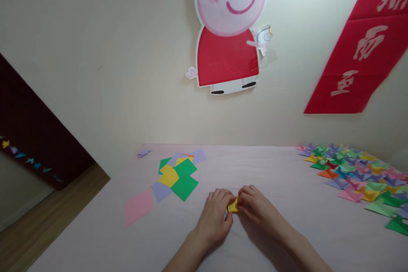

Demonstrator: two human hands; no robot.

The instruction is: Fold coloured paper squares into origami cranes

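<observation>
A small piece of folded yellow paper (233, 205) lies at the front middle of the pale pink surface, between my two hands. My left hand (216, 214) grips its left side with the fingers curled over it. On the other side, my right hand (255, 204) is closed with its fingertips pinching the paper's right edge. Part of the paper is hidden beneath the fingers, so its full shape does not show.
Loose coloured paper squares (185, 180) overlap on the left, with a pink square (139, 207) nearer me. Rows of folded paper figures (360, 174) cover the right side. A small purple folded paper (144, 153) lies at the back left. A wall (143, 72) rises behind.
</observation>
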